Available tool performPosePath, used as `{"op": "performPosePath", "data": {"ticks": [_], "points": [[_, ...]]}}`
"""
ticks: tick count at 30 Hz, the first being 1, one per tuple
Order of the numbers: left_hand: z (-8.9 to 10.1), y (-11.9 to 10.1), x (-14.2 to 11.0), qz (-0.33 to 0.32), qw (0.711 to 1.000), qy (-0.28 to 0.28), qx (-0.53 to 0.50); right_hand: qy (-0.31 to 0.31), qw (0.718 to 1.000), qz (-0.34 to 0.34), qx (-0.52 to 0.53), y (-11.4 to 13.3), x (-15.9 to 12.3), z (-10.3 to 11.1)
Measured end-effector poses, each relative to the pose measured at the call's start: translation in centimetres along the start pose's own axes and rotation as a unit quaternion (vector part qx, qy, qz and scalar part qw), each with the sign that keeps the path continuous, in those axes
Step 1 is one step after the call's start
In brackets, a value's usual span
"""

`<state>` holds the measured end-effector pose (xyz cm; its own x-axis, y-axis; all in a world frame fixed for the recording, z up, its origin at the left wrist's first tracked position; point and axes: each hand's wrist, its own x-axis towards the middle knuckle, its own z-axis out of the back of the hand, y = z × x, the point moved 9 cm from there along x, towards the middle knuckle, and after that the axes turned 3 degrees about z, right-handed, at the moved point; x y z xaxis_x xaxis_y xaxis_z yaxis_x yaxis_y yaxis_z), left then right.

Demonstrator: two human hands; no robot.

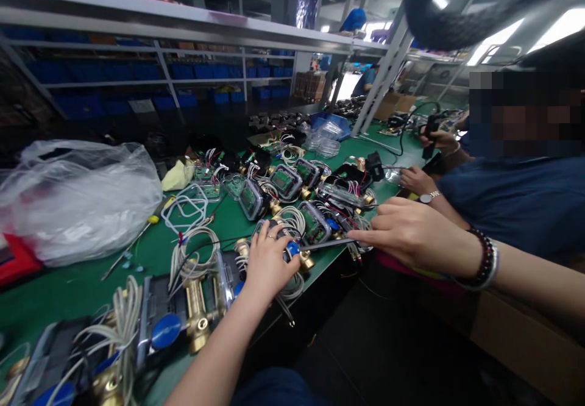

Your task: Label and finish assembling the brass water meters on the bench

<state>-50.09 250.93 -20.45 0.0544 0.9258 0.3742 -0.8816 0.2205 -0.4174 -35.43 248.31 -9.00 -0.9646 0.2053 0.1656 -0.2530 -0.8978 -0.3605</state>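
My left hand (pixel 270 263) grips a brass-bodied meter (pixel 307 261) near the table's front edge, fingers draped over its top and thumb beside its blue cap (pixel 292 248). My right hand (pixel 409 235) is closed on what looks like a screwdriver (pixel 326 245), index finger stretched along it. Its thin metal shaft points left to the meter; the handle is hidden in my fist. Just behind stand meters with clear-lidded boxes (pixel 315 223) showing green circuit boards, among coiled grey cables (pixel 290 220). More brass meters (pixel 197 314) with blue caps line the table at the left front.
A plastic bag (pixel 86 199) of clear parts lies on the green table (pixel 155 244), beside a yellow-handled screwdriver (pixel 158 216). A co-worker (pixel 512 192) sits close at the right, hands over the table. A white shelf (pixel 192 25) crosses overhead; a blue tray (pixel 336 124) stands behind.
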Motion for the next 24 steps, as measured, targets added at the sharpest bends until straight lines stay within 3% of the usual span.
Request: {"op": "performPosePath", "data": {"ticks": [6, 13, 19, 21, 23, 24], "points": [[-1.1, -0.4, -0.4, 0.025, 0.999, 0.022, -0.038, 0.012, 0.997, 0.06, -0.051, 0.3, 1.3, -0.3], [-1.8, 0.0, -1.3, 0.07, 0.997, 0.006, -0.035, -0.002, 0.991, 0.111, -0.07, 0.5, 2.6, 0.7], [-2.1, 0.0, -1.5, 0.062, 0.997, -0.01, -0.047, 0.005, 0.976, 0.187, -0.111, 1.7, 4.0, 1.1], [-2.1, 0.0, -1.5, 0.061, 0.997, -0.022, -0.05, 0.046, 0.987, 0.141, -0.063, 0.2, 5.0, 0.1], [-2.1, 0.1, -1.4, 0.063, 0.996, -0.032, -0.049, 0.134, 0.99, -0.004, 0.045, -3.5, 5.5, -2.3], [-2.1, 0.1, -1.4, 0.063, 0.996, -0.038, -0.049, 0.194, 0.969, -0.093, 0.119, -5.4, 5.0, -4.1]]}}
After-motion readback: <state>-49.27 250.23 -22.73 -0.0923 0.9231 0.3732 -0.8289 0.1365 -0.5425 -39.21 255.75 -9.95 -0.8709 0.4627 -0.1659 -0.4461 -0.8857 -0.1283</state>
